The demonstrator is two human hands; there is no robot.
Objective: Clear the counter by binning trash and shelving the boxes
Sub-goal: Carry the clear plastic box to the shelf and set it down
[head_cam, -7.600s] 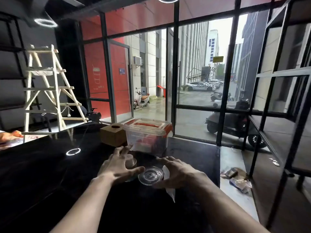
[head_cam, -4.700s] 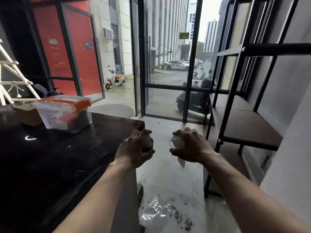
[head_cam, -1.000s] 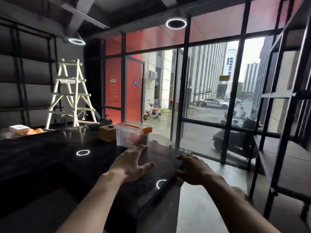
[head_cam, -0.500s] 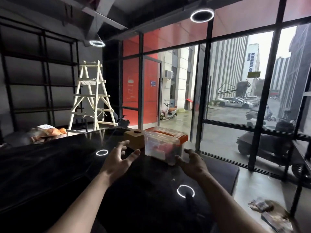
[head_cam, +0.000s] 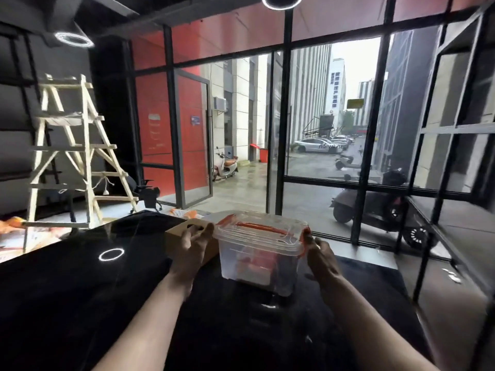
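Note:
A clear plastic storage box with an orange handle and orange clasps stands on the black counter, with red items inside. My left hand presses against its left side. On the box's right end my right hand grips by the orange clasp. Behind my left hand sits a brown cardboard box with a round hole in its top, touching the clear box's left side.
A black metal shelf rack stands at the right along the wall. A wooden stepladder is at the left beyond the counter. Glass walls and a door lie ahead. Orange packaging lies far left.
Both hands have reached forward from over the counter and closed onto the two sides of the clear storage box. The view has moved closer to the box.

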